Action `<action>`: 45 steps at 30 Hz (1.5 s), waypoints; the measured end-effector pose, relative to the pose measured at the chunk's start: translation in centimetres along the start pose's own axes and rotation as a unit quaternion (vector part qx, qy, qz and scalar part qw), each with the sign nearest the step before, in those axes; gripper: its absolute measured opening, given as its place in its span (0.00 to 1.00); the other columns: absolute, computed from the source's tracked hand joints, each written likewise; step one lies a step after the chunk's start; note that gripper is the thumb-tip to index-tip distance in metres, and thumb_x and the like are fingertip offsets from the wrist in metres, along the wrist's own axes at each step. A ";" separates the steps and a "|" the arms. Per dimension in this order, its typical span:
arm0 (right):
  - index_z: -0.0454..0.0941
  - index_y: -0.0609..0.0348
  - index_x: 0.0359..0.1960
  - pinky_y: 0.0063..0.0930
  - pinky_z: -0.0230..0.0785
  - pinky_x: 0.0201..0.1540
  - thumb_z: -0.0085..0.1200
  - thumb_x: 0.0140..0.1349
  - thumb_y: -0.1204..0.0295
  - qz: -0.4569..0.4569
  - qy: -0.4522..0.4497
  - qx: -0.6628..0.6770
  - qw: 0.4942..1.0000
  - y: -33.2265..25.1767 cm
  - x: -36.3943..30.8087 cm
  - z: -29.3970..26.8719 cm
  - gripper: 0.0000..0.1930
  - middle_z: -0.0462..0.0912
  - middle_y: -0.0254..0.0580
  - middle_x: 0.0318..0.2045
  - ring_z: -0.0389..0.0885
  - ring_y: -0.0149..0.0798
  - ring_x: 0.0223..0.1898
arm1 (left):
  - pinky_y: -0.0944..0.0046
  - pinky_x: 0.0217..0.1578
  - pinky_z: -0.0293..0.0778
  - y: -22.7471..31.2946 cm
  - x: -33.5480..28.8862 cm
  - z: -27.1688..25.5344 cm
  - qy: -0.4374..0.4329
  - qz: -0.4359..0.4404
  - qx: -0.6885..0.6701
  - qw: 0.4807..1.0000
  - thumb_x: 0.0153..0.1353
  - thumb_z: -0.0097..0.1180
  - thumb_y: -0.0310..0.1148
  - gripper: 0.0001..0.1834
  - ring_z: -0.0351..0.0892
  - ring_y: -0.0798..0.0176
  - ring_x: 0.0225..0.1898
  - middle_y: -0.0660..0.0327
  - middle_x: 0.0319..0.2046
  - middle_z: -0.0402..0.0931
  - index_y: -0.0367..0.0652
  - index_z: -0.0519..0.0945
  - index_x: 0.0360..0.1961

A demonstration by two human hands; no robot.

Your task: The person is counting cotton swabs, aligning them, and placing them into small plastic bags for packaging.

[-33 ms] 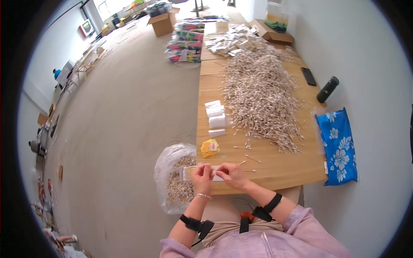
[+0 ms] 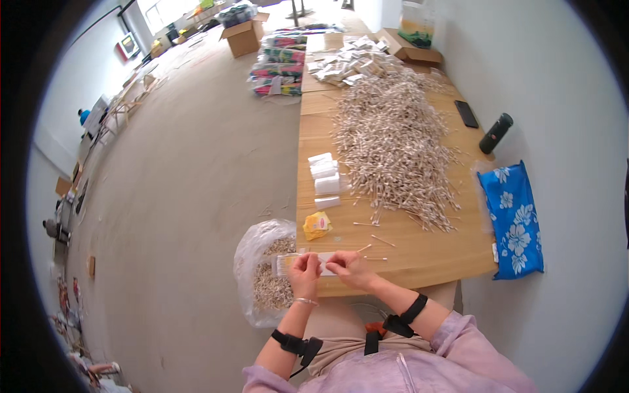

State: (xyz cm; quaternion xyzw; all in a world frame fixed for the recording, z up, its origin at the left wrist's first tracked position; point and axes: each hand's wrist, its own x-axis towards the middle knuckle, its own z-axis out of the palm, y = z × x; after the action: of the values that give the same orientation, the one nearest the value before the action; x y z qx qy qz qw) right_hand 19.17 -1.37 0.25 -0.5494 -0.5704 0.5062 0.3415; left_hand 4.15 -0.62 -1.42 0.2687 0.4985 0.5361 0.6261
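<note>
At the table's near left corner my left hand point(image 2: 304, 274) is closed on a clear packet of cotton swabs point(image 2: 282, 264). The packet's swab-filled end sticks out left of that hand, past the table edge. Close beside it, my right hand point(image 2: 349, 268) is pinched at a white flat piece point(image 2: 327, 257); its fingertips hide what they grip. A few loose cotton swabs point(image 2: 384, 241) lie just beyond the right hand. Farther up the table spreads a large heap of cotton swabs point(image 2: 393, 144). Small yellow cards point(image 2: 317, 224) rest beyond my left hand.
White packet stacks point(image 2: 326, 184) line the left edge of the wooden table point(image 2: 419, 255). On the right are a blue flowered pack point(image 2: 514, 219), a dark bottle point(image 2: 496, 133) and a phone point(image 2: 466, 114). A plastic bag of swabs point(image 2: 244, 268) stands on the floor at left.
The view has shifted slightly. Both hands keep nearly the same place and grip.
</note>
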 end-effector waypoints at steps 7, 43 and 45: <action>0.79 0.61 0.31 0.31 0.70 0.30 0.53 0.60 0.68 0.002 -0.081 0.060 0.995 1.1 -0.7 0.0 0.09 0.81 0.43 0.22 0.80 0.38 0.24 | 0.75 0.18 0.62 -0.8 -1.6 -7.5 0.000 0.111 0.238 0.965 0.64 0.54 0.32 0.10 0.66 0.78 0.19 0.69 0.18 0.71 0.41 0.76 0.26; 0.78 0.55 0.41 0.38 0.68 0.45 0.62 0.49 0.70 -0.117 0.263 -0.323 0.902 7.0 -4.1 -8.6 0.15 0.75 0.41 0.34 0.73 0.46 0.41 | 0.57 0.43 0.71 -4.7 2.6 2.6 -0.203 0.331 0.519 0.761 0.50 0.63 0.26 0.13 0.74 0.52 0.40 0.56 0.34 0.77 0.42 0.81 0.39; 0.77 0.54 0.44 0.38 0.67 0.46 0.63 0.48 0.69 -0.123 0.242 -0.335 0.902 5.8 -4.8 -8.6 0.18 0.75 0.41 0.35 0.72 0.47 0.41 | 0.56 0.43 0.72 -4.5 2.3 2.7 -0.202 0.328 0.515 0.766 0.48 0.64 0.25 0.18 0.74 0.52 0.40 0.54 0.37 0.76 0.41 0.79 0.43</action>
State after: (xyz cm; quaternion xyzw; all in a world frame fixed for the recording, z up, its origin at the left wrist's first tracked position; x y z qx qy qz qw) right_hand 29.71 -5.01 -2.26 -0.6627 -0.6689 0.0905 0.3244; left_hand 8.29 0.76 -5.14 0.7999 0.4432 0.3052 0.2658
